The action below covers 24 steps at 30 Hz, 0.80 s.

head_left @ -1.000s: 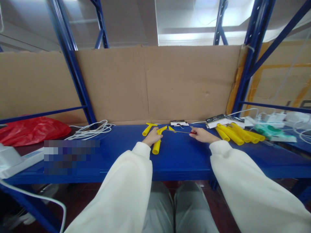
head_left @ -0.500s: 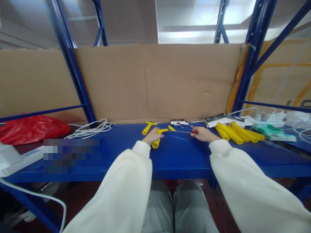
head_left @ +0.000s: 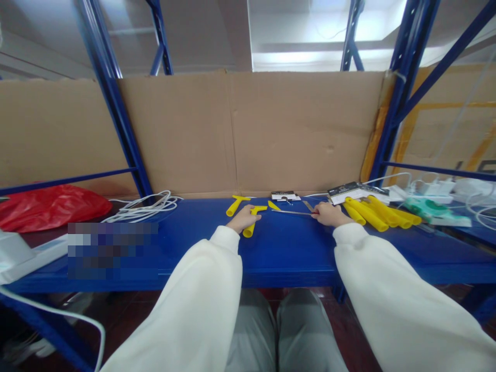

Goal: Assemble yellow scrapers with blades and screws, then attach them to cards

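Apparently holding a thin rod point(head_left: 292, 212) towards a yellow T-shaped handle point(head_left: 250, 229) just below frame centre, clasping the handle in the left hand point(head_left: 241, 219), pinching the rod's reddish end in the right hand point(head_left: 328, 214), probably needing careful tip alignment next.

Open table point(head_left: 289, 258) between the sleeves point(head_left: 217, 274), a way in from the front edge up to the rod point(head_left: 292, 212), which bars most of the gap from left hand point(head_left: 241, 219) to right hand point(head_left: 329, 214). Beyond it, yellow wedge point(head_left: 273, 205) and packet point(head_left: 283, 196) clutter the strip before the cardboard point(head_left: 294, 139), which walls off the back. Bare run leftward to the cables point(head_left: 155, 209); rightward, yellow tubes point(head_left: 370, 216) near the right hand obstruct low sideways passage.
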Each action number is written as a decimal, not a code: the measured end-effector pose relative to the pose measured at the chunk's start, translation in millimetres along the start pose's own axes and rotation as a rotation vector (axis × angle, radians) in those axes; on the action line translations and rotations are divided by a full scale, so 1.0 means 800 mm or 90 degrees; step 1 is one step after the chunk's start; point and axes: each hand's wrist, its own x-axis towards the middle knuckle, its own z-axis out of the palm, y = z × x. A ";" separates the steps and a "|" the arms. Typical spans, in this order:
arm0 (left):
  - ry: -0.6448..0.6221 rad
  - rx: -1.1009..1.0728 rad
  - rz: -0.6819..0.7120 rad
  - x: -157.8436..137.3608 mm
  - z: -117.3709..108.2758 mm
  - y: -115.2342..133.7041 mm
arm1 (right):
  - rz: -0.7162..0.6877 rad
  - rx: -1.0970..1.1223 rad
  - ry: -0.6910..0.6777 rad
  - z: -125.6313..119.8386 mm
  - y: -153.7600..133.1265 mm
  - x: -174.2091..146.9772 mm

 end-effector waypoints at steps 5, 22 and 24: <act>0.032 0.016 0.030 0.010 0.001 -0.008 | 0.008 0.009 0.043 0.005 0.005 0.003; 0.142 0.159 0.133 0.009 0.002 -0.004 | -0.033 0.093 0.047 0.010 -0.039 0.048; 0.146 0.162 0.137 0.007 0.002 -0.003 | -0.033 0.082 0.035 0.011 -0.047 0.063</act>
